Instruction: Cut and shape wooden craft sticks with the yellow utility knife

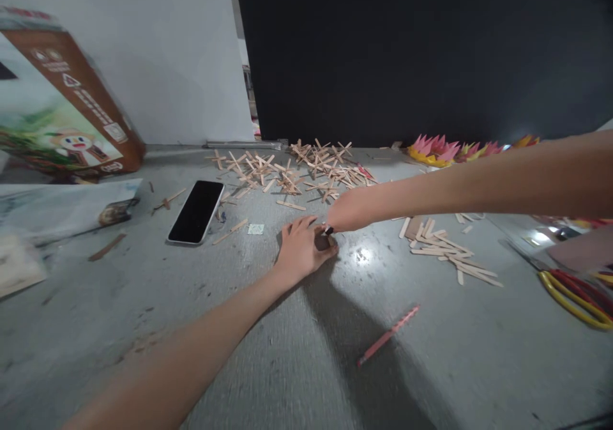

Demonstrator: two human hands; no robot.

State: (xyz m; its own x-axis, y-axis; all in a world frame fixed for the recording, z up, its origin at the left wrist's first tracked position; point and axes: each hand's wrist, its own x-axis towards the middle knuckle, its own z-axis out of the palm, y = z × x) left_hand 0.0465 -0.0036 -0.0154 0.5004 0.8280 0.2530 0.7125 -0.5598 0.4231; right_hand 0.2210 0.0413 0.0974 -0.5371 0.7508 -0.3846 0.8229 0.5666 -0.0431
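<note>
My left hand [302,248] rests on the grey tabletop, its fingers bent and its thumb curled in toward them. What lies between the thumb and fingertips is mostly hidden. Right beside it, my right hand [348,209] is closed and reaches in from the right. A small object with a black-and-white tip [327,229] pokes out of its fingers, close to the left fingertips; its kind is unclear. Just behind the hands lies a single wooden craft stick [291,206]. Loose craft sticks [440,248] are heaped to the right, and many crossed sticks [258,169] are piled at the back.
A phone [196,213] lies at left, near a small pale paper square [255,229]. A pink pencil-like stick [389,335] is in front. Yellow-handled scissors [572,299] lie at right. Pink paper flowers [433,149] stand behind my right arm, a printed carton [71,98] at far left.
</note>
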